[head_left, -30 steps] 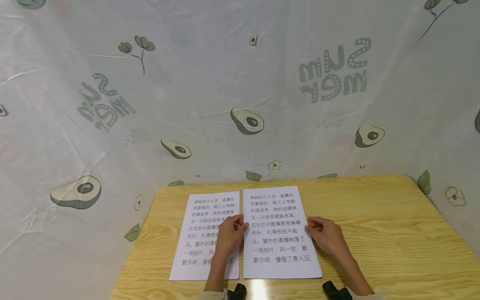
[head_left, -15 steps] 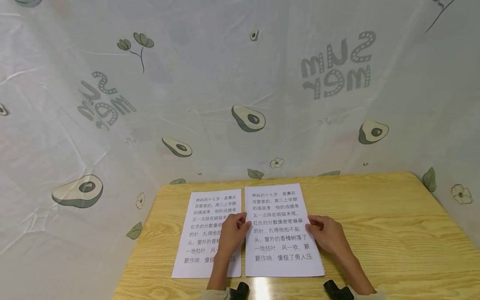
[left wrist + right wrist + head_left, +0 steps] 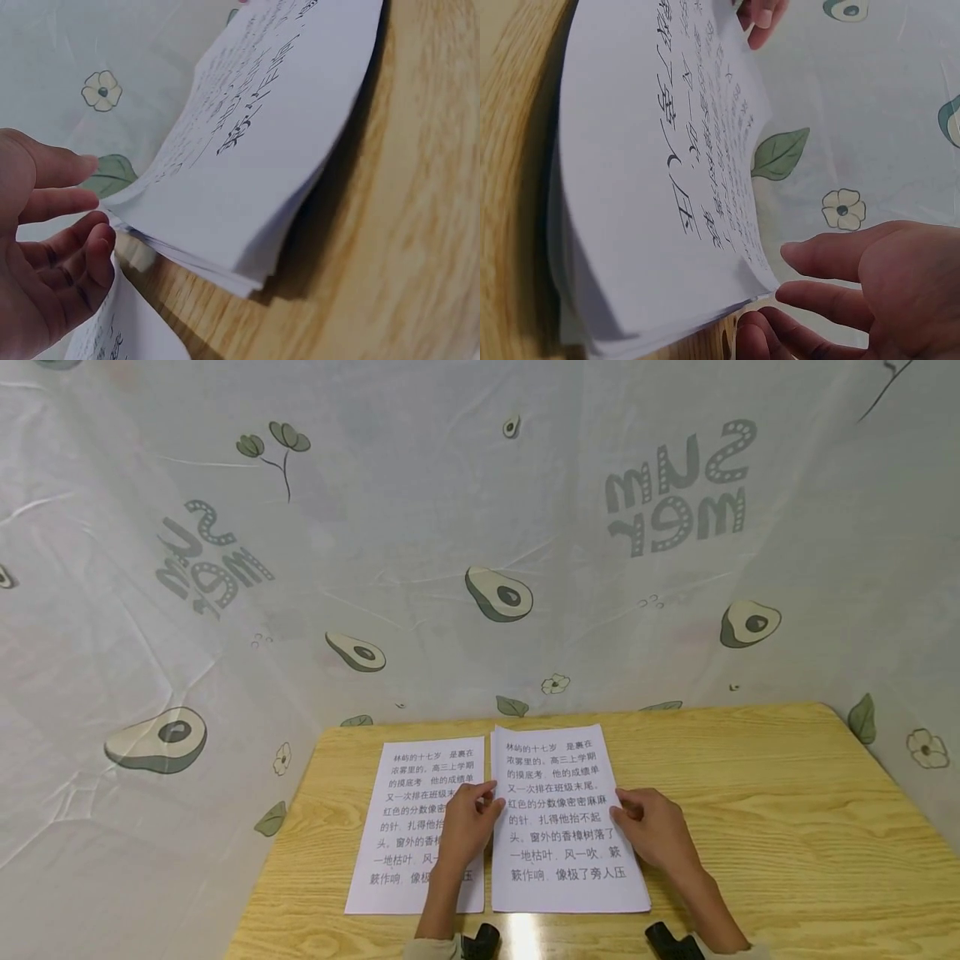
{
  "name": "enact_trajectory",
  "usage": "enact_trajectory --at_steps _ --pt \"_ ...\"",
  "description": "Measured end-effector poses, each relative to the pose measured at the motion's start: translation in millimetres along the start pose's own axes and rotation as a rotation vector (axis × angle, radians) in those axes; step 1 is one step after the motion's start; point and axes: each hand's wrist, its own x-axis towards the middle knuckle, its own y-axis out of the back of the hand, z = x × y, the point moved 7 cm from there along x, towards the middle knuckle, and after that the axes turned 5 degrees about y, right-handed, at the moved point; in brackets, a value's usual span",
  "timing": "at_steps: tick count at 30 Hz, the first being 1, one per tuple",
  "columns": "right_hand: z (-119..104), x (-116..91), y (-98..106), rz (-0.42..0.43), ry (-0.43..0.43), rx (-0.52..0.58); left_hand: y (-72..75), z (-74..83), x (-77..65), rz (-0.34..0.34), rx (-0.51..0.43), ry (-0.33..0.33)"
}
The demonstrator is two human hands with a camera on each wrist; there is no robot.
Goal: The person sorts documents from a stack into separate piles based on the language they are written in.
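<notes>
Two stacks of white printed paper lie side by side on the wooden table. My left hand (image 3: 468, 820) reaches across the left stack (image 3: 375, 827) and holds the left edge of the right paper stack (image 3: 558, 835). My right hand (image 3: 656, 827) holds that same stack at its right edge, about halfway up. In the left wrist view, the sheets' edge (image 3: 187, 262) meets the fingertips, and several layers show slightly fanned. The right wrist view has the paper's edge (image 3: 772, 289) right at the fingertips. Both hands' lower fingers are bent.
The pale wooden table (image 3: 765, 810) extends to the right of the stacks. A white curtain (image 3: 420, 527) printed with avocados, leaves and flowers hangs behind and at both sides. A black wrist camera (image 3: 480, 942) sits on the left wrist, another camera (image 3: 672, 942) on the right.
Both hands keep their places on the right stack's edges. Its top left corner now shows a sheet slightly offset. The whole view has shifted slightly.
</notes>
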Motion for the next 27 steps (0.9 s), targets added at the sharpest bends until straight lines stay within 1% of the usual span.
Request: enact_trajectory --at_steps 5,9,12,16,27 --pt "1.2 0.4 -1.4 -0.005 -0.012 -0.004 0.0 -0.3 -0.8 0.002 0.006 -0.011" --pt "3.3 1.2 -1.2 -0.005 -0.03 -0.001 1.0 -0.8 -0.9 0.005 -0.01 -0.022" --pt "4.9 1.9 -1.3 -0.011 -0.044 0.003 1.1 -3.2 -0.1 0.003 -0.019 -0.013" --pt "6.9 2.4 -2.9 -0.027 -0.056 0.015 -0.4 -7.4 1.2 -0.004 -0.007 -0.004" --pt "6.0 1.9 -4.5 -0.026 -0.034 0.003 -3.0 -6.1 0.4 -0.017 0.029 -0.006"
